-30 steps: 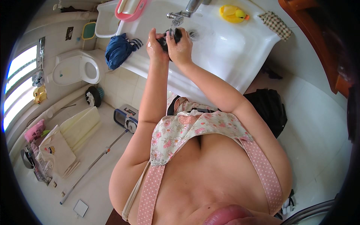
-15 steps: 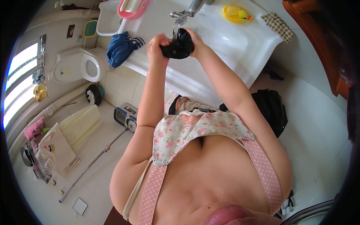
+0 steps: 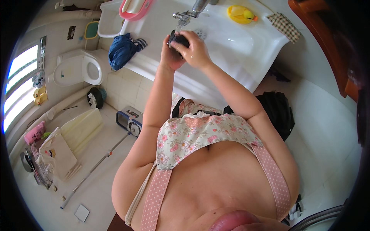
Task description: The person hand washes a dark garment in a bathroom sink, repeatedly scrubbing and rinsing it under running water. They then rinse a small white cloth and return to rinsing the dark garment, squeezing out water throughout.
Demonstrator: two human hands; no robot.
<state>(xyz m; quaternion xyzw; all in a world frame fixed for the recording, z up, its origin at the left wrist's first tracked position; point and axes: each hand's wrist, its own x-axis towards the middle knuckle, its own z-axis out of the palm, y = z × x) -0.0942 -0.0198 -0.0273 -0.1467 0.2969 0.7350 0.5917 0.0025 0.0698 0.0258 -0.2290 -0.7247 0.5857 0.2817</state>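
A wet black cloth [image 3: 179,39] is bunched between my two hands under the faucet [image 3: 186,16]. Water runs from the spout toward it. My left hand [image 3: 170,56] cups the cloth from the left and below, fingers curled round it. Pressing from the right, my right hand [image 3: 195,49] has its fingers and thumb closed over the bundle. Both hands are above the white sink [image 3: 235,54]. The cloth's exact kind cannot be made out, as the hands cover much of it.
On the sink's left edge lies a bunched blue garment [image 3: 122,52]; a pink basin [image 3: 135,10] stands behind it. A yellow duck-shaped dish [image 3: 241,14] and a checked cloth [image 3: 284,27] sit at the right. A toilet [image 3: 90,68] and a mop [image 3: 96,165] are to the left.
My hands have come together, the right one moving left and over the cloth. The cloth, spread between them before, is now squeezed into a smaller bundle.
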